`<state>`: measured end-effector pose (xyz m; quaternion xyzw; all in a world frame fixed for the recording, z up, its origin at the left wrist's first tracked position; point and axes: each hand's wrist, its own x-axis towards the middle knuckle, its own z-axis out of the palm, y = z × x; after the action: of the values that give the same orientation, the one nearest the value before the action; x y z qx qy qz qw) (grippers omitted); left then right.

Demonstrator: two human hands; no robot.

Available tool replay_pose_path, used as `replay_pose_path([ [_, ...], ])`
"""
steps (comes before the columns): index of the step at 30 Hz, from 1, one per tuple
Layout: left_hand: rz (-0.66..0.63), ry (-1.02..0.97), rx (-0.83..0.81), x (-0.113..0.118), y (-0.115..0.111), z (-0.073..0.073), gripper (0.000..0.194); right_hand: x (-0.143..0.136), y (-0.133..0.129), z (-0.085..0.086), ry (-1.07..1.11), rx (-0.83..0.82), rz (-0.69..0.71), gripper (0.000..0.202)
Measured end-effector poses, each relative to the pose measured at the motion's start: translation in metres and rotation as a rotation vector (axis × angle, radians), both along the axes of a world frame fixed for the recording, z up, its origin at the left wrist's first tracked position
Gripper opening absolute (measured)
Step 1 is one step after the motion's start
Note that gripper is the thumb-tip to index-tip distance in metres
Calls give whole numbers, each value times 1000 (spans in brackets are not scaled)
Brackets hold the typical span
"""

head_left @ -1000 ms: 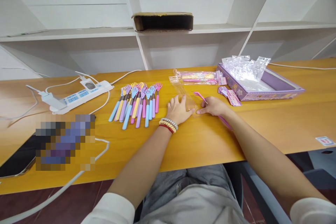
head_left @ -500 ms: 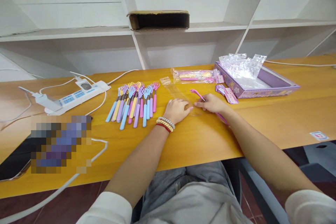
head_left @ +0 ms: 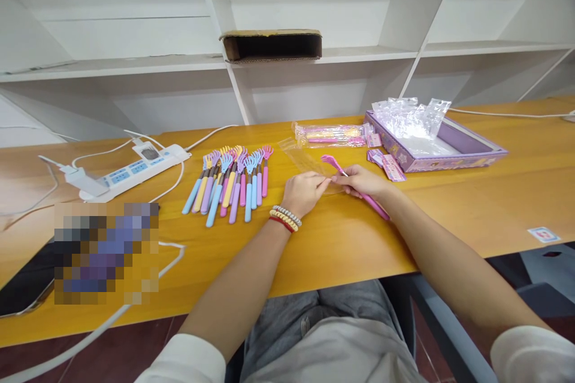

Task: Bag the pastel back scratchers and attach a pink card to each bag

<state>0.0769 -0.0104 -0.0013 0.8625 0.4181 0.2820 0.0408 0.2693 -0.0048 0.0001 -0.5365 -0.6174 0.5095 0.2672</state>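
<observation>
My right hand is closed around a pink back scratcher, its clawed head pointing up and to the left. Under and between my hands lies a clear plastic bag, flat on the table. My left hand, with bracelets at the wrist, pinches the near end of that bag. The fingertips of both hands meet there, and the right fingertips also seem to touch the plastic. To the left, several back scratchers with blue, yellow, purple and pink handles lie in a bunch.
Wrapped back scratchers lie behind my hands. Pink cards sit beside a purple box holding clear bags. A white power strip with cables and a black phone are at left. A cardboard box rests on the shelf.
My hands have come together at the bag's near end, and my left fingers have closed from a flatter pose. The pink back scratcher has shifted slightly with my right hand.
</observation>
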Motion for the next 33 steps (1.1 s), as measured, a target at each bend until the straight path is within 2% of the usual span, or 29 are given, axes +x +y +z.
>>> replay_pose_path([
  [3,-23,-59,32,0,0,-1,35,-4,-5,5,116,10,19,27],
  [7,-18,-103,41,1,1,-2,35,-7,-9,10,168,-7,59,25],
  [14,30,-199,24,2,-3,3,35,-11,-6,6,189,-4,32,26],
  [16,79,-282,21,4,-3,3,40,-13,-6,5,209,-11,4,24],
  [18,184,-387,-9,4,-1,2,46,-13,-6,6,229,-12,-31,22],
  [21,359,-491,-153,2,5,0,55,-13,-7,7,252,10,-71,21],
  [23,390,-493,-275,-1,8,-3,65,-12,-7,8,258,27,-85,21],
  [25,333,-477,-358,-2,8,-5,75,-11,-7,8,249,39,-98,21],
  [28,183,-491,-406,2,4,-7,89,-10,-7,7,232,47,-97,22],
  [33,9,-583,-465,11,3,-14,91,-11,-7,8,199,62,-98,27],
])
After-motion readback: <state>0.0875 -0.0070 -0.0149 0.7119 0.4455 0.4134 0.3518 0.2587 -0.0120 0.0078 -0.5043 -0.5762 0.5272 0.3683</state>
